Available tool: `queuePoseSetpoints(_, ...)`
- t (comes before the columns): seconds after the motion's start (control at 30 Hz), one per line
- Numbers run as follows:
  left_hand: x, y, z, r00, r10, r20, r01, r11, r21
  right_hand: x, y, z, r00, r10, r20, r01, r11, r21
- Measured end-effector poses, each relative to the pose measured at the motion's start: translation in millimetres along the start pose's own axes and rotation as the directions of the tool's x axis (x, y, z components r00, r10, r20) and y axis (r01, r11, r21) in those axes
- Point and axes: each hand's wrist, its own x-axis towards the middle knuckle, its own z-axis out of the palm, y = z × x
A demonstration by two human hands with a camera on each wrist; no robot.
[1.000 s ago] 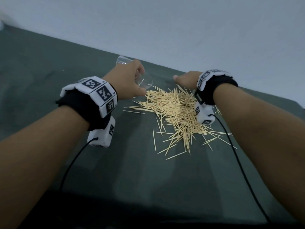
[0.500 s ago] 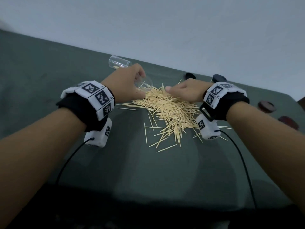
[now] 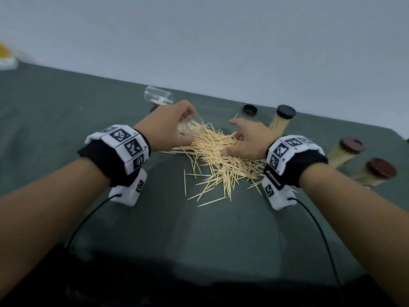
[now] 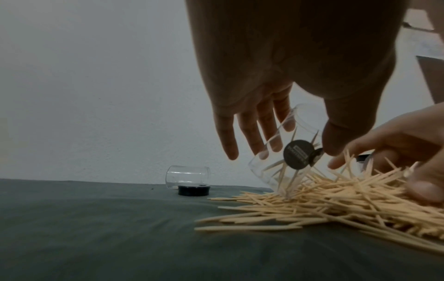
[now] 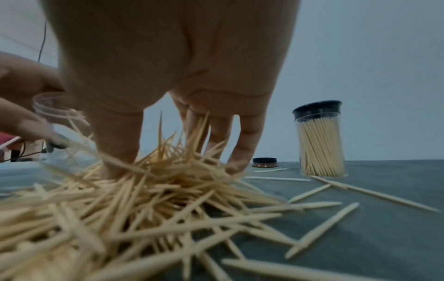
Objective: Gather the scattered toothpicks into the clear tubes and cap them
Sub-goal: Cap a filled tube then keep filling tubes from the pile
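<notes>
A person's left hand (image 3: 170, 125) grips a clear tube (image 4: 283, 161), fingers and thumb curled round its wall, and tilts its open mouth down against the edge of a heap of toothpicks (image 3: 219, 156) on a dark green cloth (image 3: 66, 120); a few sticks already lie inside it. The right hand (image 3: 247, 140) has its fingers spread and pushed down into the far side of the heap, thumb apart, raking sticks toward the tube's mouth rather than pinching any, as far as the right wrist view shows.

Three filled and capped tubes stand at the right of the cloth: one with a black cap (image 5: 320, 140) near the wall and two with dark red caps (image 3: 345, 151) (image 3: 374, 172) further right. A second empty tube (image 3: 158, 96) lies on its side at the back left, a black cap (image 4: 194, 189) in front of it, and another loose cap (image 3: 250, 110) sits near the wall just left of the black-capped tube.

By this showing the job looks somewhat past halfway: three tubes done, one just begun, one not yet started. Most of the loose toothpicks are still on the cloth, with stragglers fanned out toward the person, and two caps are yet to go on
</notes>
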Motion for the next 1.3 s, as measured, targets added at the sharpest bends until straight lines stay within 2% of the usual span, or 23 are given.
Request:
queuePoseSetpoints(0.17, 1, 1, 2, 1.0, 0.004, -0.03, -0.004, 1.0, -0.003, -6, -2, -2, 0.998, -0.03, 0.062, 0.033, 0.998, -0.05)
queuePoseSetpoints(0.37, 7, 7, 2, 1.0, 0.027, -0.01, -0.027, 0.999, 0.02, -4, -2, 0, 0.998, -0.057, 0.034, 0.059, 0.997, -0.058)
queuePoseSetpoints(0.67, 25, 20, -14, 0.995, 0.066, -0.081, -0.06, 0.996, 0.066, 0, 2, 0, 0.997, -0.077, -0.003, 0.077, 0.996, -0.043)
queuePoseSetpoints(0.87, 30, 28, -11, 0.992, 0.119, -0.042, -0.113, 0.985, 0.132, 0, 3, -5, 0.997, -0.072, -0.031, 0.072, 0.997, 0.006)
queuePoseSetpoints(1.07, 30, 21, -8, 0.994, 0.064, -0.085, -0.059, 0.996, 0.067, 0, 5, -8, 0.997, -0.049, -0.056, 0.055, 0.994, 0.099)
queuePoseSetpoints(1.3, 26, 14, -5, 0.996, 0.036, -0.086, -0.034, 0.999, 0.021, -3, 7, -6, 0.996, -0.073, -0.048, 0.078, 0.991, 0.109)
